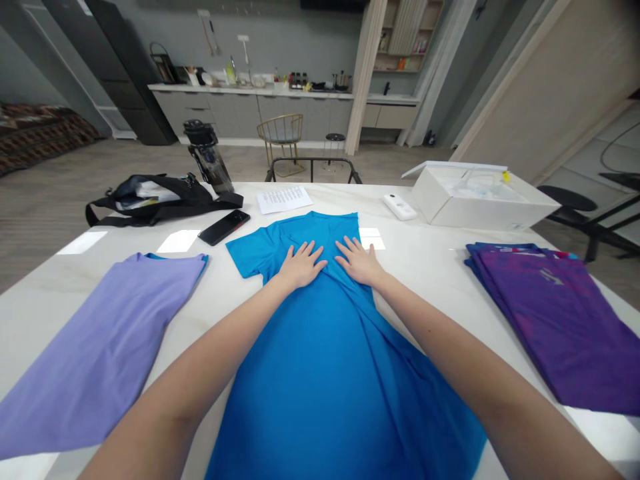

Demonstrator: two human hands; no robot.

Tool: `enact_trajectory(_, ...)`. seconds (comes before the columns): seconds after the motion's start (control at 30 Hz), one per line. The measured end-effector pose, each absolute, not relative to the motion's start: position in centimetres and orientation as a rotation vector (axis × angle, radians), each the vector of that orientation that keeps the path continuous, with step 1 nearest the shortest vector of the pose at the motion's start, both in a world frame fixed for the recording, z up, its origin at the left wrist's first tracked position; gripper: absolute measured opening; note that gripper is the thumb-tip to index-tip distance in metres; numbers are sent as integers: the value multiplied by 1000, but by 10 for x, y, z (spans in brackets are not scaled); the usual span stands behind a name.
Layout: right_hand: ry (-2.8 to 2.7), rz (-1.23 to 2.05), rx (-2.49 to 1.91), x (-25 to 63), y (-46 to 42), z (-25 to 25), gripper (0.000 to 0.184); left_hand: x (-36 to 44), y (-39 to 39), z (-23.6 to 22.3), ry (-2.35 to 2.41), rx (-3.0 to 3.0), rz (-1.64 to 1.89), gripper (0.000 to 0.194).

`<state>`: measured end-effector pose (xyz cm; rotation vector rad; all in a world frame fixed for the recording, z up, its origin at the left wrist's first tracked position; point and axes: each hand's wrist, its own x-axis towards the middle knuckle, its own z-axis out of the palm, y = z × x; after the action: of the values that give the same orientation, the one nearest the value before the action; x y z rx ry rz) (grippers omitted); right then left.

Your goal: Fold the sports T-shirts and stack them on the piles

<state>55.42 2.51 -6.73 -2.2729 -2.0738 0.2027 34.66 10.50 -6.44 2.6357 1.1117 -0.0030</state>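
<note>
A blue T-shirt (320,360) lies spread on the white table in front of me, its collar at the far end. Its left sleeve points outward, while the right side is folded inward with creases running down toward me. My left hand (303,265) rests flat on the upper chest of the shirt, fingers spread. Beside it, my right hand (359,261) presses flat on the folded right edge, fingers also apart. To the left lies a folded lavender shirt (110,340). A stack of folded purple and blue shirts (555,320) sits to the right.
Across the marble-look table (430,287) are a black bag (170,200), a dark bottle (210,157), a phone (224,227), a printed sheet (285,199), a small white device (399,207) and an open white box (475,207). A chair back (313,161) stands beyond the far edge.
</note>
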Motion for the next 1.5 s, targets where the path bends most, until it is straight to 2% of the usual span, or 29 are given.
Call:
enact_trajectory(0.2,-2048,277,-2241,528,-46,-55,57,326,60,-51,1129,2621,-115,66)
enact_trajectory(0.4,-2044,130,-2183,504,-121,-45,46,302,-12,-42,1028,2662,-98,58)
enact_trajectory(0.6,-1894,-9,-2339,487,-169,-38,38,293,-90,-40,928,2699,37,45)
enact_trajectory(0.77,-1742,50,-2513,500,-200,-31,36,292,-139,-38,923,2714,172,36)
enact_trajectory(1.03,-1760,143,-2637,519,-245,-21,31,288,-181,-30,1027,2737,275,29)
enact_trajectory(1.17,-1875,32,-2453,500,-260,-10,26,290,-201,-27,1001,2765,338,25)
enact_trajectory(1.3,-1960,69,-2312,483,-287,-5,27,293,-221,-32,1000,2736,400,24)
enact_trajectory(1.4,-1910,15,-2484,486,-312,-13,32,298,-233,-40,1004,2734,401,26)
enact_trajectory(1.5,-1775,9,-2624,493,-330,-22,19,303,-240,-44,963,2744,419,28)
